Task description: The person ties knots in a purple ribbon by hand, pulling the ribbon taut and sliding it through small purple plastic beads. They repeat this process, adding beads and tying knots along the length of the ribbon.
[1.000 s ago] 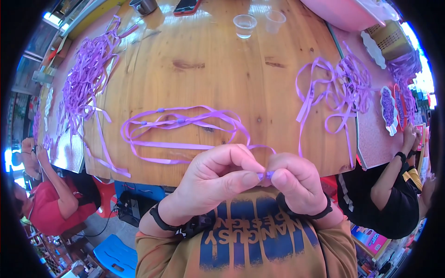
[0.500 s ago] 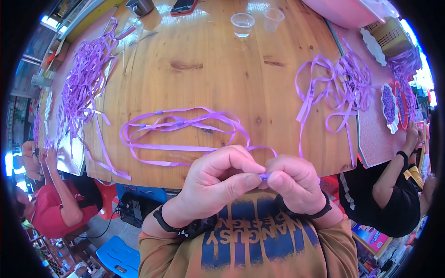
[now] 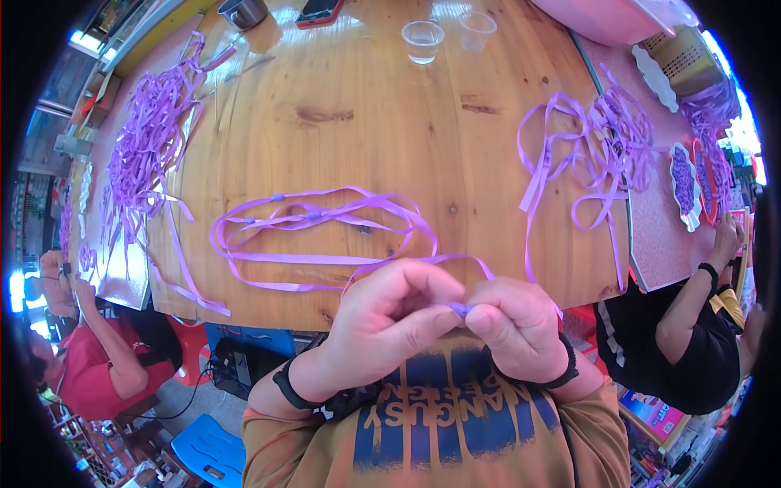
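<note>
My left hand (image 3: 392,319) and my right hand (image 3: 522,329) meet over the near table edge, fingers closed. Between the two thumbs they pinch a small purple piece (image 3: 461,310) on a purple ribbon (image 3: 460,259); whether it is a bead or a knot I cannot make out. That ribbon runs back onto the table behind my fingers. Just beyond my left hand lies a loosely coiled length of purple ribbon (image 3: 305,259), with a few small darker purple pieces (image 3: 314,216) on it. A ribbon end shows beside my right hand.
Tangled purple ribbon heaps lie at left (image 3: 154,130) and right (image 3: 614,134) on the wooden table (image 3: 390,154). At the back stand a metal mug (image 3: 242,14), a phone (image 3: 319,12) and clear cups (image 3: 422,42). Co-workers sit either side, near a scalloped dish (image 3: 684,187) of purple pieces.
My hands have dipped slightly, still pinching the small purple piece, and my left fingers have shifted a little. The coiled ribbon beyond them stays in place.
</note>
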